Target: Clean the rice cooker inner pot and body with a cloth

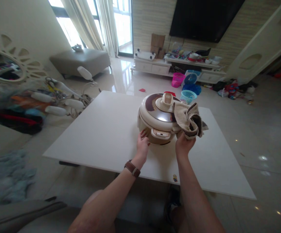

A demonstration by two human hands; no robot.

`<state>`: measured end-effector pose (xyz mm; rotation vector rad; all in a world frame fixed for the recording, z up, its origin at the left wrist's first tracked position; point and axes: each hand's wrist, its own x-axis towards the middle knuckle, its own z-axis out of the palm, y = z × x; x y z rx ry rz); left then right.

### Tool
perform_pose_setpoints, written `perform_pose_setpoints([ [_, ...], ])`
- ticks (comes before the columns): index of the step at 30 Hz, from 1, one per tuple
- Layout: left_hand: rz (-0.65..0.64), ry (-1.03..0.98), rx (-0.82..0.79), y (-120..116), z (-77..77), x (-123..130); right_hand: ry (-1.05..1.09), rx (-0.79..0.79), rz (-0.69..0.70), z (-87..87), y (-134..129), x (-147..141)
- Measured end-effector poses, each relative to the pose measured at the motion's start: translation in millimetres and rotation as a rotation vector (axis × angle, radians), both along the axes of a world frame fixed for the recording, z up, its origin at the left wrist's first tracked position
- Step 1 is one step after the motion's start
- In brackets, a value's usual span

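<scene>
A cream and brown electric cooker with a closed lid is at the middle of the white table. My left hand, with a brown watch strap at the wrist, has its bent fingers against the cooker's lower front left side. At the cooker's right side, my right hand is closed round the underside of a bunched beige-grey cloth. The cloth leans on the right edge of the lid, and part of my right fingers is hidden under it.
A small sticker is near the table's front edge. Beyond the table stand a pink basket, a light blue basket and a cluttered low cabinet. A white lamp with several arms is at the left.
</scene>
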<state>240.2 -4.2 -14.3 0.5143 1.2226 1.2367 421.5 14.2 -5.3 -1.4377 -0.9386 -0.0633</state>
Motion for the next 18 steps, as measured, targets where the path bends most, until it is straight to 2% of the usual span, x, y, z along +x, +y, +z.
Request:
perform_pose_setpoints([
  [5, 0.048, 0.008, -0.038, 7, -1.2, -4, 0.083, -0.012, -0.086, -13.2, 3, 17],
  [7, 0.077, 0.012, -0.037, 11, -1.9, -4, 0.235, -0.008, -0.093, -15.4, 6, 23],
  [10, 0.107, 0.034, 0.008, 15, -3.5, -3, 0.495, -0.113, -0.096, -25.0, 6, 21],
  [13, 0.119, 0.055, 0.092, 17, -6.0, 2, 0.557, -0.199, -0.072, -42.2, -4, -5],
  [18, 0.148, 0.057, 0.106, 20, -9.5, 6, 0.523, -0.256, 0.002, -66.7, -42, -66],
])
